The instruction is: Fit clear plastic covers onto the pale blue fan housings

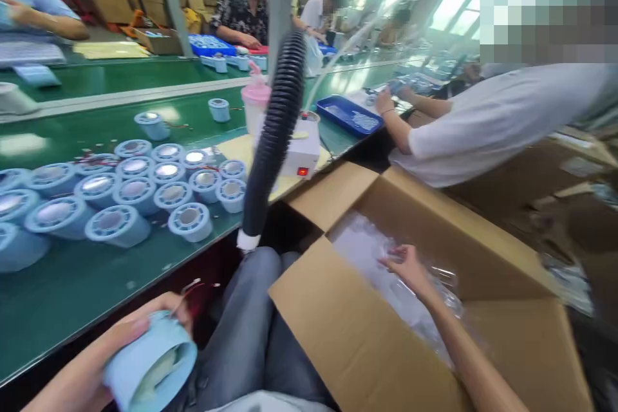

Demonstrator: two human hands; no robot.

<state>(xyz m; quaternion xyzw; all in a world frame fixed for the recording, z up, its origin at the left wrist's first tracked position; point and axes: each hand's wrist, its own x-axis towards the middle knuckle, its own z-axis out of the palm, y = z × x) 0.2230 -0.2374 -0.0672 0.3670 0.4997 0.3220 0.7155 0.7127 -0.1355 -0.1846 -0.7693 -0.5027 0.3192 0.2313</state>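
Low on the left, my left hand (126, 329) is wrapped round a light blue cylindrical housing (126, 370). Its open end tilts toward me and shows a pale inside; thin wires stick out at the far end. My right hand (409, 268) reaches into an open cardboard box (357, 341), its fingers pinched at a clear plastic piece (389, 247). Blur hides that piece's exact shape. More clear plastic parts (447, 290) lie in the box around this hand, beside a whitish sheet (360, 248).
Several similar blue housings (135, 192) stand on the green bench (188, 277). A black corrugated hose (280, 116) hangs before a white device (304, 148) and a pink-lidded cup (255, 100). A blue tray (350, 117) lies near a co-worker's white sleeve (473, 122).
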